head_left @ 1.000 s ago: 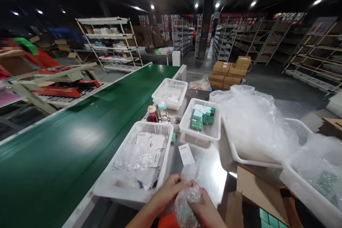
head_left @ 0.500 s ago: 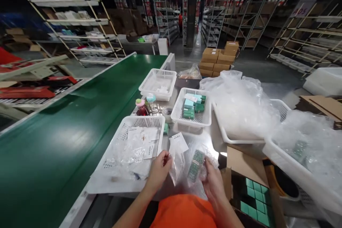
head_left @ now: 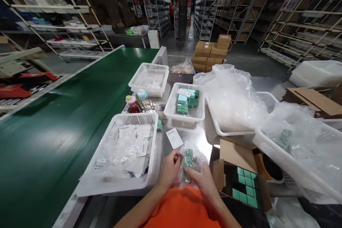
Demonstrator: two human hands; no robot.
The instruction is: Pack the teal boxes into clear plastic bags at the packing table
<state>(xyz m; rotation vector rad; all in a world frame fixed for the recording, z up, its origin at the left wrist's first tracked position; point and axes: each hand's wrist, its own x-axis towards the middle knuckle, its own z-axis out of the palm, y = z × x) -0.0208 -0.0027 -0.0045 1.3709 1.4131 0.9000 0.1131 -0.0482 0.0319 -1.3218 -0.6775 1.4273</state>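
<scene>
My right hand (head_left: 203,180) is closed on a bubble-wrapped green box (head_left: 188,158), thumb across its lower part, above the metal table in front of my body. Close beside it, my left hand (head_left: 171,166) pinches the edge of a clear plastic bag whose outline blends with the bubble wrap. Just beyond the fingers a white printed card (head_left: 174,138) lies on the tabletop. Another small green box (head_left: 159,125) stands by the rim of the left white basket (head_left: 155,142), which holds clear bags and printed cards.
A white basket (head_left: 171,113) with green boxes is ahead. An open carton (head_left: 235,153) of green boxes sits at right, near baskets heaped with bubble wrap (head_left: 232,96). Two bottles (head_left: 144,99) and a tape roll (head_left: 161,108) stand by the green conveyor (head_left: 80,103).
My right hand has brought the bubble-wrapped box left, up against my left hand and the plastic bag. The box is more upright. The view has shifted slightly right.
</scene>
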